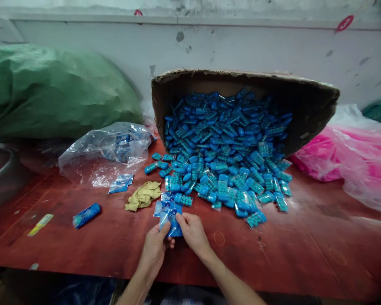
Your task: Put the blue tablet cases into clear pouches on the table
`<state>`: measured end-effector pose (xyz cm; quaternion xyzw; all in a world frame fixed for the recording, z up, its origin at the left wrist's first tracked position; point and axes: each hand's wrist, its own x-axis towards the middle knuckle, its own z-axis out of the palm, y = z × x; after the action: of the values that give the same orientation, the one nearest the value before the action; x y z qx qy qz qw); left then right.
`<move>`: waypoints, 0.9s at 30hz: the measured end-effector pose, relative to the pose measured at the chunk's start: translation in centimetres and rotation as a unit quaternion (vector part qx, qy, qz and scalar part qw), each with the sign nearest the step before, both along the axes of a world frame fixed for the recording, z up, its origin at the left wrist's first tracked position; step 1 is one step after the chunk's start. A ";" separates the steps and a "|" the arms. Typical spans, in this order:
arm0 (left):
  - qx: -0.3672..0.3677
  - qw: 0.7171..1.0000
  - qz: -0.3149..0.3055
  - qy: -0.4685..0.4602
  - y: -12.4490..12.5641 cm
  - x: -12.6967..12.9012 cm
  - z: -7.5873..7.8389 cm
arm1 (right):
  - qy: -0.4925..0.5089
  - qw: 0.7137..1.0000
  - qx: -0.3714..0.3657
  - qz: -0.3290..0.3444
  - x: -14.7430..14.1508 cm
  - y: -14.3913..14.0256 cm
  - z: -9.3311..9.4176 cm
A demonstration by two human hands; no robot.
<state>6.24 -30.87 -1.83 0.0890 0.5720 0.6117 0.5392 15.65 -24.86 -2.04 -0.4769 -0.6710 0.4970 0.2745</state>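
Nearest the camera, both hands meet over the front of the red table [305,254]. Left hand [155,250] and right hand [193,231] each pinch the same small blue packet [173,224], fingers closed on its opposite edges; held this way the packet sits flat between them, probably so it can be handled or sealed. Just beyond it lie a few more flat blue packets [165,207], touching one another, within easy reach.

Left of these: a crumpled tan cloth [143,195], a stray blue packet [86,215] on its own, and a yellow strip [40,224] near the table's left edge.

Mid-table: a pile of blue pieces [228,178], many in clear sleeves, spills out of a cardboard box [305,101] tipped on its side with its mouth toward the person, which lets the contents slide forward. A clear plastic bag [108,152] sits left of the box, holding some blue items.

Farthest: a green sack [51,89] at left, pink bags [352,156] at right, against a grey wall [241,42].
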 end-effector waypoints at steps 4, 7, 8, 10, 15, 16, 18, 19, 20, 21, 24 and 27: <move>-0.016 1.000 0.002 -0.011 -1.0 -1.1 0.1 | -0.075 0.996 0.046 0.011 -1.0 -0.1 0.5; -0.019 1.000 -0.011 -0.011 -1.6 -1.7 -0.3 | -0.122 0.990 0.065 0.023 -1.2 -0.1 0.4; -0.023 1.000 -0.017 -0.004 -1.7 -1.9 -0.4 | -0.138 0.988 0.070 0.025 -1.2 0.0 0.3; -0.043 0.999 -0.016 0.028 -1.9 -2.5 -0.6 | -0.169 0.982 0.080 0.025 -1.0 0.2 0.2; -0.075 0.995 0.037 0.059 -2.2 -4.2 0.5 | -0.254 0.960 0.100 0.067 -0.5 0.5 0.8; -0.060 0.996 0.046 0.040 -2.3 -4.3 0.9 | -0.271 0.954 0.099 0.084 -0.4 0.5 1.0; -0.027 0.998 0.049 0.004 -2.2 -3.9 1.4 | -0.289 0.947 0.091 0.111 -0.3 0.5 1.2; -0.013 0.999 0.043 -0.010 -2.2 -3.5 1.5 | -0.290 0.946 0.089 0.115 -0.2 0.4 1.3; -0.005 0.999 0.031 -0.021 -2.0 -3.1 1.4 | -0.296 0.944 0.091 0.115 0.0 0.3 1.4; -0.005 0.999 0.019 -0.029 -1.8 -2.5 1.2 | -0.308 0.940 0.098 0.111 0.2 0.1 1.4; -0.026 0.999 0.003 -0.031 -1.1 -1.1 0.3 | -0.353 0.922 0.133 0.084 1.2 -0.2 1.6; -0.030 0.999 0.010 -0.009 -0.6 -0.4 -0.5 | -0.262 0.955 0.131 0.032 2.1 -0.2 2.0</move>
<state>5.80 -31.47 -2.33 0.0618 0.5860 0.6002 0.5409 17.78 -25.07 0.01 -0.5281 -0.7939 0.2705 0.1329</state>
